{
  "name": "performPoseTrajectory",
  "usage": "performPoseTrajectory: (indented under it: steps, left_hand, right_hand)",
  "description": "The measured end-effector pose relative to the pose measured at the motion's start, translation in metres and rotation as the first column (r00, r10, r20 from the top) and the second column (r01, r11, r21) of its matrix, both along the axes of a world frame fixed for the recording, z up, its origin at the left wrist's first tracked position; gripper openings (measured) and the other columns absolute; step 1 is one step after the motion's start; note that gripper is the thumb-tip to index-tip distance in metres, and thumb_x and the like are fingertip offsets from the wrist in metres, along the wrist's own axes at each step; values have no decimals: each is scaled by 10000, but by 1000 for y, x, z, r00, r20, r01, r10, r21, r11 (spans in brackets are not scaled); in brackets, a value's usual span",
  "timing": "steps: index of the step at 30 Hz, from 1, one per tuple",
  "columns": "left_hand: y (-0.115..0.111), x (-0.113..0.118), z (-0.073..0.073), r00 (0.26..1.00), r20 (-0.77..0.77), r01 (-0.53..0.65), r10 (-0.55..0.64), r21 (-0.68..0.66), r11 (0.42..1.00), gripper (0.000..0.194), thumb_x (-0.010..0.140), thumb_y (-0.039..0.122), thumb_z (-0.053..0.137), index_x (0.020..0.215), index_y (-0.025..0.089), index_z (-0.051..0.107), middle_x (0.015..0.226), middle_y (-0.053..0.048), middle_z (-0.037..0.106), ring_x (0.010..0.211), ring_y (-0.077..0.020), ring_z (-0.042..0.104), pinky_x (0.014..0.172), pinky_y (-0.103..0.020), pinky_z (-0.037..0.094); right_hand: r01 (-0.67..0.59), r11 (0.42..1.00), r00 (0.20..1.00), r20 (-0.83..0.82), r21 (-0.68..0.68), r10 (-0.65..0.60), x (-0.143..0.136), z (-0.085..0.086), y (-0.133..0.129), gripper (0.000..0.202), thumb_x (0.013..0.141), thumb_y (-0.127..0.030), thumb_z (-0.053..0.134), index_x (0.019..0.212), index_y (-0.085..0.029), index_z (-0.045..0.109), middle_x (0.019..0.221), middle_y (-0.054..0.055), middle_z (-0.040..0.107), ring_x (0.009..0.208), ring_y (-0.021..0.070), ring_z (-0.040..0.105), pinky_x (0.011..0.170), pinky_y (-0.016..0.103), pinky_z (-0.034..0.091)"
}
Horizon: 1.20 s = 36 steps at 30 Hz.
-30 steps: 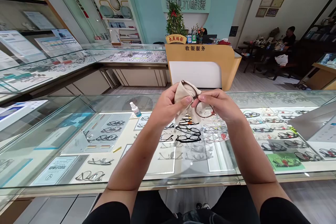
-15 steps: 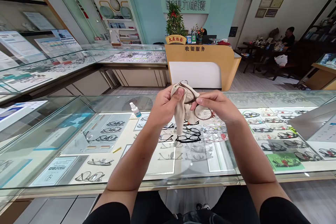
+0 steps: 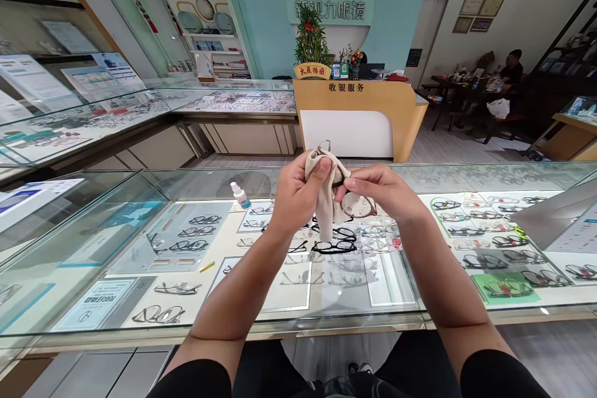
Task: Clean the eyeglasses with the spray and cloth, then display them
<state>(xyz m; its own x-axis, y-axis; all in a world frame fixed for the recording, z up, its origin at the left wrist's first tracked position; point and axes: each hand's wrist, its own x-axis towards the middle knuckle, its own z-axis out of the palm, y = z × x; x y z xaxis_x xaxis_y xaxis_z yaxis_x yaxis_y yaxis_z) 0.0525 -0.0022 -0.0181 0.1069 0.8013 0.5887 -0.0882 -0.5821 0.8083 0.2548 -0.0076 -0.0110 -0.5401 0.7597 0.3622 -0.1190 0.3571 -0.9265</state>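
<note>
black short sleeves [image 3: 194, 379]; black trousers [image 3: 275, 364]

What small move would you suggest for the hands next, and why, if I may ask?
I would probably rub the cloth lightly over the lens it wraps: the left hand pinches it around one side of the glasses, and the right hand grips them near the middle, which should steady them. The other lens is uncovered.

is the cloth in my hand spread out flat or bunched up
Bunched up: the cloth is gathered in folds in your left hand, one end hanging.
</note>
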Motion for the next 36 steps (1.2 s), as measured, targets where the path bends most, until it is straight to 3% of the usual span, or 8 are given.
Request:
performPoseTrajectory:
  steps: [5, 8, 11, 15, 19, 25, 28, 36]
  left_hand:
    - [11, -18, 7, 969, -81, 223, -231, -97, 970, 540, 893, 717, 855, 872, 186, 755, 776, -41, 673, 669, -163, 574, 600, -283, 466]
    - [13, -17, 6, 957, -65, 272, -282, -132, 953, 516, 825, 638, 947, 1017, 189, 780, 857, -39, 709, 717, -164, 605, 638, -268, 496]
    - [11, -6, 1, 976, -37, 209, -214, -110, 972, 533, 798, 606, 977, 1058, 193, 761, 861, -25, 707, 722, -154, 602, 646, -254, 496]
    - [5, 8, -6, 999, 40, 12, -12, -6, 1000, 504, 866, 668, 908, 914, 202, 722, 789, -9, 679, 687, -139, 566, 629, -256, 479]
    - [6, 8, -8, 991, 84, -104, 105, -14, 994, 561, 935, 751, 797, 810, 212, 703, 723, -4, 637, 645, -139, 529, 602, -284, 460]
    - [23, -2, -8, 986, 165, 64, -39, -150, 987, 644, 849, 842, 819, 860, 201, 752, 751, -25, 702, 696, -170, 646, 604, -297, 500]
    - [25, -4, -6, 980, 196, 76, -41, -174, 982, 642, 819, 825, 861, 853, 194, 749, 757, -34, 727, 734, -180, 696, 631, -293, 536]
    - [21, -2, -1, 980, 196, 68, -24, -217, 974, 686, 747, 853, 895, 810, 195, 710, 752, -36, 741, 741, -189, 714, 622, -285, 537]
  right_hand:
    - [94, 995, 995, 16, -12, -94, 11, 1, 1, 416, 994, -590, 805, 885, -200, 897, 811, 51, 788, 742, 186, 670, 688, 312, 509]
    - [138, 990, 990, 13, -30, -137, 14, -1, 4, 433, 978, -615, 811, 871, -203, 889, 785, 55, 781, 729, 198, 666, 649, 314, 494]
    - [114, 993, 994, 2, -41, -114, 11, -3, 6, 442, 990, -618, 796, 876, -199, 882, 777, 52, 776, 715, 190, 661, 653, 311, 494]
    - [20, 1000, 1000, -2, -7, -20, 0, -4, 6, 465, 992, -635, 791, 874, -193, 877, 837, 49, 776, 766, 180, 677, 720, 308, 524]
    - [13, 999, 999, 28, 30, -14, -5, -4, 4, 471, 999, -650, 779, 902, -204, 893, 871, 42, 756, 796, 178, 661, 766, 315, 527]
    - [149, 982, 989, -25, 114, -147, 3, -7, 12, 422, 1033, -642, 740, 981, -260, 913, 1058, 57, 765, 1057, 239, 676, 1049, 390, 527]
    - [224, 963, 973, -88, 151, -213, 8, -8, 18, 406, 1041, -639, 729, 1003, -281, 916, 1136, 63, 722, 1175, 257, 649, 1161, 427, 483]
    - [281, 947, 952, -170, 154, -255, 13, -9, 24, 363, 1044, -621, 733, 1031, -311, 922, 1198, 74, 696, 1266, 269, 631, 1213, 444, 468]
